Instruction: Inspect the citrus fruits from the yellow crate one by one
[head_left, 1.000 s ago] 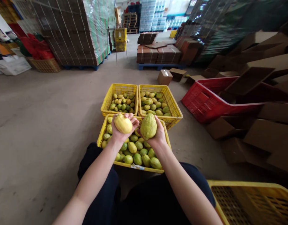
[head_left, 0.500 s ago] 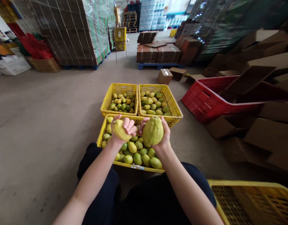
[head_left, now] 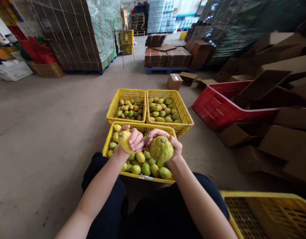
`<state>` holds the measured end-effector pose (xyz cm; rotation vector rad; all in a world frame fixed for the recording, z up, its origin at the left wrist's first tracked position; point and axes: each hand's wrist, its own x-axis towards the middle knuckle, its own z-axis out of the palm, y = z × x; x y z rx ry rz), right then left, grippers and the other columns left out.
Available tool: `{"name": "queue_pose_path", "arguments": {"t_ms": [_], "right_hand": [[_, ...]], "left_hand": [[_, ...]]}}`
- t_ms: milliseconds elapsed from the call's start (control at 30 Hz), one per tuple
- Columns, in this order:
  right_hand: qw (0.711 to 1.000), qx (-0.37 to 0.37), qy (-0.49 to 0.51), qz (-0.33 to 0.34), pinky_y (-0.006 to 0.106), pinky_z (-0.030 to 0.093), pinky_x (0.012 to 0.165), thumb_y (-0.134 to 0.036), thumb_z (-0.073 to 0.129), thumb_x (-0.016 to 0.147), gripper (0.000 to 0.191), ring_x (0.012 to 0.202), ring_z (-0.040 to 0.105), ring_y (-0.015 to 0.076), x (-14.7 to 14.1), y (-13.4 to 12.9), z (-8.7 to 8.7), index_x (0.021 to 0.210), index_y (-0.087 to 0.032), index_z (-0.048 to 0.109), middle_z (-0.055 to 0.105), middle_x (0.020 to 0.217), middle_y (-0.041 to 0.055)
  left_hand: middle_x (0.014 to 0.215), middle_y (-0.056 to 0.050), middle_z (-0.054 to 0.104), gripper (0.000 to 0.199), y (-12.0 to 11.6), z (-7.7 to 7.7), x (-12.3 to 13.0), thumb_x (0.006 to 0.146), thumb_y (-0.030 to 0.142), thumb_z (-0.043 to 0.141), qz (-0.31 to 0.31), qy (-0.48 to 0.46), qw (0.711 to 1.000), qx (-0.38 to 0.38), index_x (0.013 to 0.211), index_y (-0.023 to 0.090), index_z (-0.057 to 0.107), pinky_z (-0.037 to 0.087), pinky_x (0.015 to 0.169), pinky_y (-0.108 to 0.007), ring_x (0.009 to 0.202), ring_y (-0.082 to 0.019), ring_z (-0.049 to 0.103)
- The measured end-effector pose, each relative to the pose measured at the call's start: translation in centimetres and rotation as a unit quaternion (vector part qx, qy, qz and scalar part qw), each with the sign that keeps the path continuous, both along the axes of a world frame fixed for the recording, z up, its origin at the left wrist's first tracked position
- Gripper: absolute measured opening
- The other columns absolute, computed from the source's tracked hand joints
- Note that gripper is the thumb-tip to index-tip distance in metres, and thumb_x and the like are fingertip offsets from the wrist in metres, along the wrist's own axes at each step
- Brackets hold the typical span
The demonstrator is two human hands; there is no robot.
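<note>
My left hand [head_left: 135, 139] is closed around a smooth yellow fruit [head_left: 125, 141], its pointed end facing up and left. In my right hand [head_left: 176, 146] is a larger, knobbly yellow-green fruit [head_left: 161, 149], its stem end turned up toward me. The fingers curl round its far side and are partly hidden. Both hands are close together above the near yellow crate [head_left: 107, 142]. That crate holds many oval green and yellow fruits [head_left: 146, 168], some covered by my hands and wrists.
Two more yellow crates [head_left: 110, 111] [head_left: 188, 114] of fruit stand side by side just beyond. To the right are a red crate [head_left: 217, 106] and loose cardboard boxes [head_left: 279, 139]. Another yellow crate [head_left: 262, 196] sits at lower right. Wrapped stacks [head_left: 68, 33] and a blue pallet [head_left: 163, 70] stand farther back.
The knobbly fruit in my right hand has tipped toward me and moved slightly down, bringing its stem end into view. My left hand has turned a little, still holding the yellow fruit.
</note>
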<state>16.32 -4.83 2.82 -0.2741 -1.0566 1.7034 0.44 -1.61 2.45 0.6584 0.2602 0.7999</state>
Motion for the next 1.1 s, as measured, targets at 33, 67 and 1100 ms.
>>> {"name": "queue_pose_path", "arguments": {"t_ms": [33, 67, 1100], "right_hand": [[1.000, 0.002, -0.002, 0.001, 0.032, 0.052, 0.055, -0.059, 0.073, 0.069, 0.049, 0.060, 0.065, 0.0209, 0.0, -0.1, 0.0, 0.089, -0.014, 0.074, 0.068, 0.070, 0.0055], [1.000, 0.004, -0.003, 0.003, 0.032, 0.052, 0.055, -0.059, 0.073, 0.069, 0.049, 0.060, 0.064, 0.0206, 0.0, -0.1, 0.0, 0.089, -0.014, 0.074, 0.068, 0.070, 0.0056], [0.915, -0.084, -0.092, -0.383, 0.027, 0.046, 0.055, -0.048, 0.077, 0.065, 0.028, 0.058, 0.054, 0.0147, -0.9, 0.4, -0.1, 0.070, -0.021, 0.069, 0.062, 0.065, -0.0020]], "left_hand": [[0.028, 0.000, 0.022, 0.066, 0.1, -0.3, -0.1, 0.070, 0.068, 0.052, -0.003, 0.011, 1.000, -0.001, 0.030, 0.025, 0.022, 0.028, 0.027, -0.025, 0.024, -0.009, 0.026], [0.028, 0.000, 0.022, 0.067, 0.2, -0.5, -0.1, 0.069, 0.071, 0.051, -0.005, 0.020, 1.000, -0.002, 0.030, 0.025, 0.022, 0.028, 0.026, -0.025, 0.024, -0.010, 0.026], [0.059, -0.004, 0.066, 0.034, -0.4, 0.4, 2.2, 0.079, 0.035, 0.050, 0.374, 0.219, 0.896, 0.100, 0.053, 0.019, 0.065, 0.051, 0.069, -0.028, 0.064, -0.018, 0.064]]}}
